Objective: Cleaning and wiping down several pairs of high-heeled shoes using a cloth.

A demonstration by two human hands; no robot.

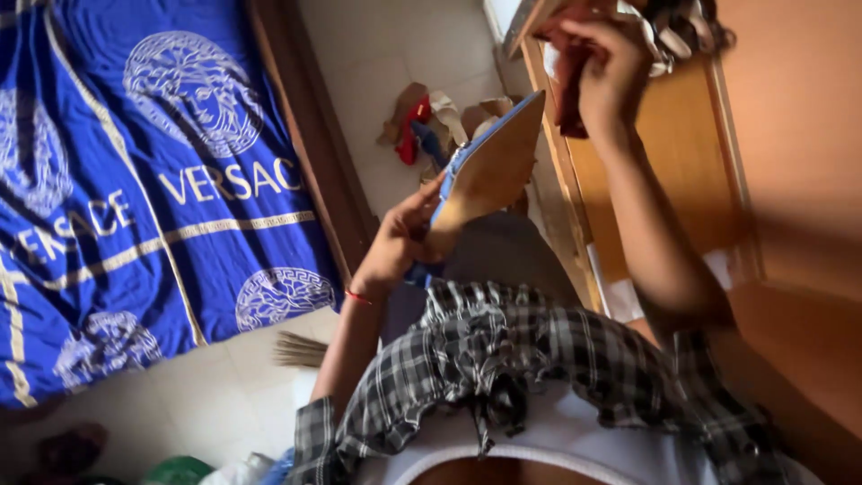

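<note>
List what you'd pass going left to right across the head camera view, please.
Blue patterned bedspread → dark wooden bed frame edge → left hand gripping a blue pointed shoe with a tan sole → right hand raised, holding a dark red item → orange-brown wooden furniture.

Bed (135,180) left; shoes (431,121) on floor (386,54) between bed, shelf (646,162).
</note>
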